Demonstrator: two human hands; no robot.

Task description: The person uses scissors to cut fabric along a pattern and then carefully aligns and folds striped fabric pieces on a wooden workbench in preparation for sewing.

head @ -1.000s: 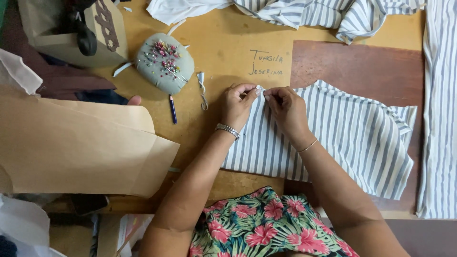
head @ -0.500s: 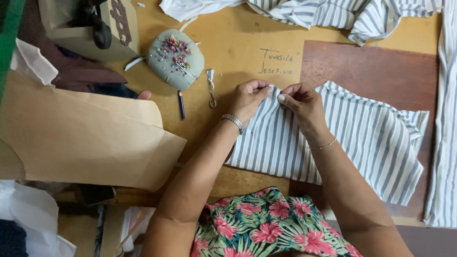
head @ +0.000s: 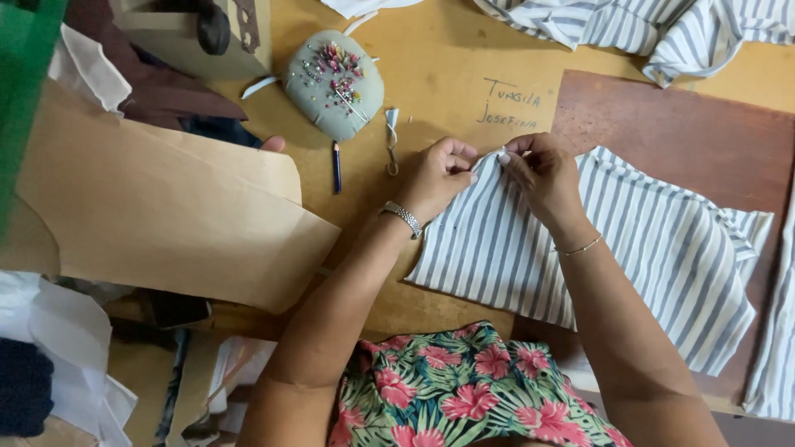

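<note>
A piece of grey-and-white striped fabric [head: 629,240] lies flat on the wooden table [head: 431,74]. My left hand [head: 439,174] and my right hand [head: 538,170] meet at its top left corner, both pinching the fabric's edge between thumb and fingers. A silver bracelet sits on my left wrist and a thin chain on my right. Whether a pin is between my fingers is too small to tell.
A grey-green pincushion [head: 334,81] full of coloured pins lies left of my hands, with a dark pencil [head: 337,165] and small snips [head: 392,141] near it. Large brown pattern paper [head: 166,215] covers the left. More striped fabric [head: 646,25] lies at the top right.
Both hands stay pinched on the fabric's corner; the fingers shift only slightly. The camera has drifted, so everything sits a little further right in view.
</note>
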